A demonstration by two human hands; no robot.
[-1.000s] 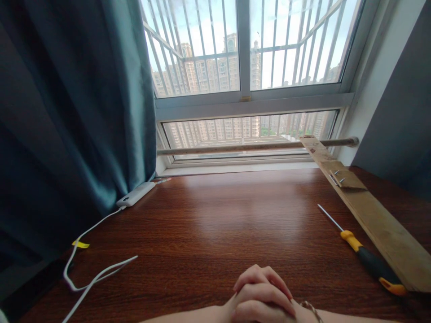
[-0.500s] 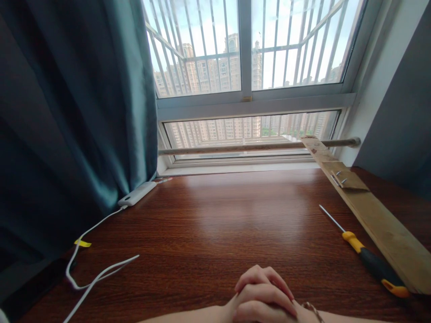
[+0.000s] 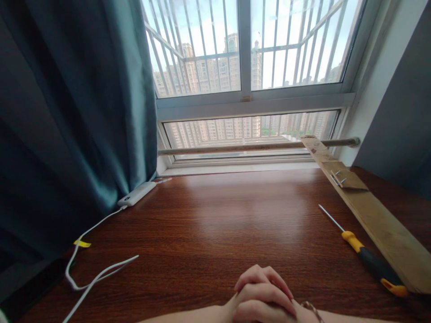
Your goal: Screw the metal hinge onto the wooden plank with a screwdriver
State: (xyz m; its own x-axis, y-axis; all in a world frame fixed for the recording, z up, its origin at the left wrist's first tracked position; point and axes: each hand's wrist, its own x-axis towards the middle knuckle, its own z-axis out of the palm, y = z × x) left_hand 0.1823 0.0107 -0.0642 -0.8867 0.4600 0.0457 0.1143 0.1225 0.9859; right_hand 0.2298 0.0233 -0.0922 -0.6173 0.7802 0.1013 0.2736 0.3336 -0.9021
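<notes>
At the bottom of the head view, my left hand (image 3: pixel 261 298) and my right hand (image 3: pixel 261 272) are clasped together above the brown tabletop (image 3: pixel 208 233). The fingers of both are closed against each other, and no object shows between them. Part of the right hand is hidden by the left one's fingers. A thin bracelet (image 3: pixel 311 309) circles my right wrist. The nearest tool is a screwdriver (image 3: pixel 362 253) with a yellow and black handle, lying to the right, apart from the hands. Beside it runs a long wooden board (image 3: pixel 384 220) with metal nails or staples (image 3: pixel 338 177) sticking out.
To the left, a white power bank or adapter (image 3: pixel 137 194) lies by the blue curtain (image 3: pixel 77 98), with a white cable (image 3: pixel 97 278) and a small yellow tag (image 3: pixel 82 243). A horizontal rail (image 3: pixel 235 148) crosses before the window (image 3: pixel 202 96); the board's far end reaches it.
</notes>
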